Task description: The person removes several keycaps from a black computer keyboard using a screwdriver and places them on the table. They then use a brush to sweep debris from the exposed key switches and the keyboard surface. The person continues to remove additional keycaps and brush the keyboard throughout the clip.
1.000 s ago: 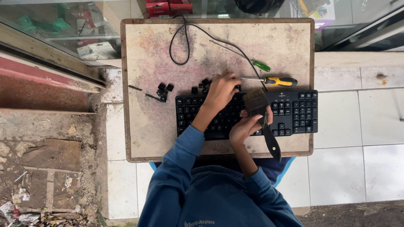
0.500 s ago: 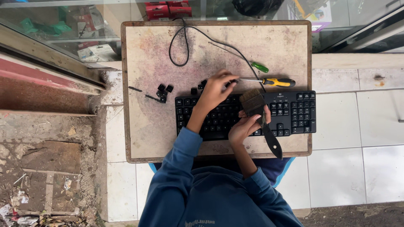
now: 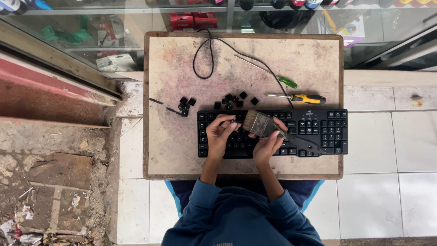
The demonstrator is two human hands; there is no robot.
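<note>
A black keyboard (image 3: 318, 130) lies across the near half of a worn wooden board (image 3: 168, 150). My left hand (image 3: 217, 136) rests on its left part, fingertips curled and pinched on a key in the upper rows. My right hand (image 3: 268, 145) holds a flat paintbrush (image 3: 258, 124) over the middle of the keyboard. The bristles point up and left, and the dark handle (image 3: 306, 145) runs off to the right. Several loose black keycaps (image 3: 234, 100) lie just above the keyboard, and a second small heap of keycaps (image 3: 185, 104) lies further left.
A yellow-and-black screwdriver (image 3: 302, 98) and a green-handled screwdriver (image 3: 287, 82) lie above the keyboard's right half. The keyboard's black cable (image 3: 205, 54) loops over the far part of the board. A glass display case (image 3: 91, 36) stands beyond, with white floor tiles (image 3: 387, 146) to the right and rough concrete (image 3: 50, 168) to the left.
My left hand has drawn back from the keyboard's top edge, near the loose keycaps, onto the keys on the left. The brush now sits lower and flatter over the keys.
</note>
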